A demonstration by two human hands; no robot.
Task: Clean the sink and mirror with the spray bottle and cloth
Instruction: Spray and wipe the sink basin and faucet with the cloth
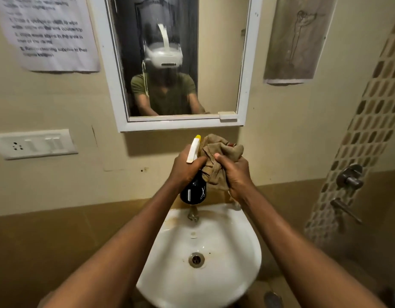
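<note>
Above the white sink (214, 285), the left hand (185, 167) grips the black spray bottle (193, 190) upright by its neck; touching it, the right hand (234, 174) clutches the bunched brown cloth (218, 152). Beyond hangs the white-framed mirror (245, 63).

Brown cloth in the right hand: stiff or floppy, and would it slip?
The brown fabric cloth is probably floppy: it bunches in folds above the right hand and a tail droops below the fist. It looks light and soft, so it likely conforms to a grip rather than slipping. Dampness cannot be told.
</note>
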